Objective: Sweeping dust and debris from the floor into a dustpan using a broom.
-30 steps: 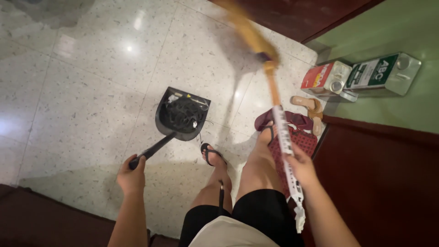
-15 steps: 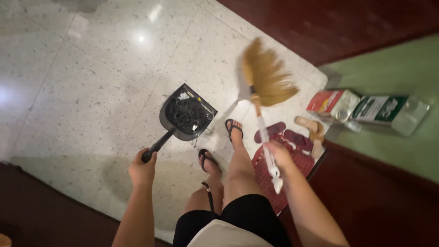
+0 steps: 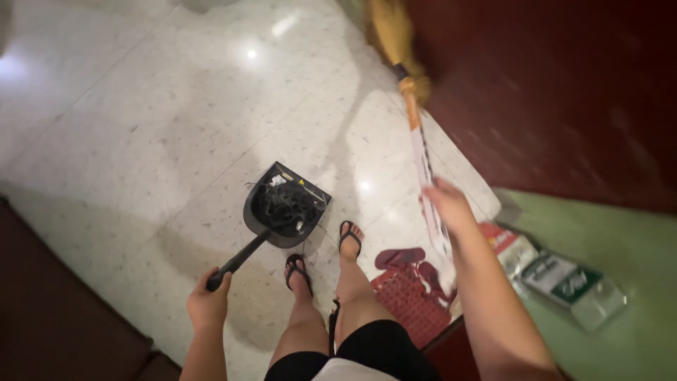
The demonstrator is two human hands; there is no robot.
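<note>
Now left hand (image 3: 206,305) fingers wrapped on dustpan (image 3: 285,208) handle, pan lying ahead on floor (image 3: 141,127); right hand (image 3: 446,201) gripping broom (image 3: 416,120), bristles raised far beyond pan.

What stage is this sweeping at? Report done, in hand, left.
Done: the black dustpan already holds a tangle of dark debris. In hand: the left hand grips its handle, pan on the terrazzo floor; the right hand holds the straw broom, bristles raised. Left: the dustpan is not yet emptied.
</note>
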